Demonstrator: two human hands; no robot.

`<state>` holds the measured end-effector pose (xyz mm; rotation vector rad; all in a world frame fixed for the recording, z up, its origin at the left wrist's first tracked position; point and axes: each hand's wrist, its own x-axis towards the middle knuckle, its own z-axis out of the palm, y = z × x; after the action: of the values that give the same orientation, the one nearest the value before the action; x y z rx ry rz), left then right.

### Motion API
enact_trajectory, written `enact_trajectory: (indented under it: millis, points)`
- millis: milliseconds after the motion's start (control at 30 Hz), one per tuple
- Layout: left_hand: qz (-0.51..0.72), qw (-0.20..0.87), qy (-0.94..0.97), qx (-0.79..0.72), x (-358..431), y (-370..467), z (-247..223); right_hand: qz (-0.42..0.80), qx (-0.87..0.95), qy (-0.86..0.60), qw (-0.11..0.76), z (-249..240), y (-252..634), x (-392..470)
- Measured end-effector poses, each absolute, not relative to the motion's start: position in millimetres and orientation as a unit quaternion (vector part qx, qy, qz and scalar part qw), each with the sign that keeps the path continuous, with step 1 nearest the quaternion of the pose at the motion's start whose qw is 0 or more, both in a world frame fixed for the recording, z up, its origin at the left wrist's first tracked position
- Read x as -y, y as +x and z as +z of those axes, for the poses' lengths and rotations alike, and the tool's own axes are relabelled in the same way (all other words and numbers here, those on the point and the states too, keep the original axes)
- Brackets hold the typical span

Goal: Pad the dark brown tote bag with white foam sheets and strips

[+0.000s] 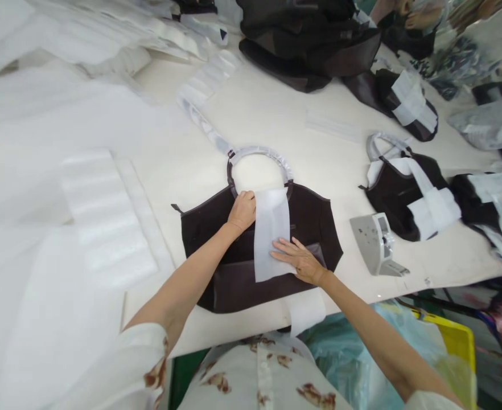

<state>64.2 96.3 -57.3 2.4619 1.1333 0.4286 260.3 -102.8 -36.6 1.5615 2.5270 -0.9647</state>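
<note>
A dark brown handbag (pixel 251 293) lies flat on the white table in front of me, its looped handle (pixel 262 150) wrapped in clear-white film and pointing away. Over the bag's middle hangs a white foam sheet (pixel 270 228), running from below the handle toward the front pocket. My left hand (pixel 242 212) is closed at the sheet's upper left edge, fingertips partly hidden. Lower down, my right hand (pixel 300 261) rests on the sheet's right side with its fingers spread flat. Another white strip (pixel 306 312) sticks out under the bag at the table's front edge.
Right of the bag stands a grey tape dispenser (pixel 374 245). Beyond it lie wrapped dark bags (pixel 404 193). A pile of dark bags (pixel 306 45) sits at the back. White foam sheets (pixel 110 216) are stacked on the left. Below the edge is a yellow crate (pixel 456 341).
</note>
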Motion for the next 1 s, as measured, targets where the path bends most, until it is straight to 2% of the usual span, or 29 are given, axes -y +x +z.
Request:
enact_trajectory:
  millis: [133, 300, 467, 600, 767, 1000]
  points:
    - [0.19, 0.201, 0.875, -0.397, -72, 44, -42, -0.308, -0.813, 0.493, 0.004, -35, 262, 100]
    - [0.283, 0.235, 0.82, -0.438, 21, 12, -37, -0.328, -0.817, 0.474, -0.013, -39, 267, 97]
    - [0.14, 0.248, 0.876, -0.389, 95, 9, -40, -0.313, -0.835, 0.451, -0.033, -55, 272, 101]
    - [0.065, 0.243, 0.882, -0.399, 95, 13, -43, -0.286, -0.855, 0.429, -0.061, -74, 277, 101]
    - [0.082, 0.22, 0.886, -0.4, 88, 9, -50, -0.287, -0.857, 0.415, -0.099, -93, 281, 97]
    - [0.154, 0.21, 0.815, -0.518, 87, 29, -59, -0.417, -0.759, 0.463, -0.188, -96, 284, 94]
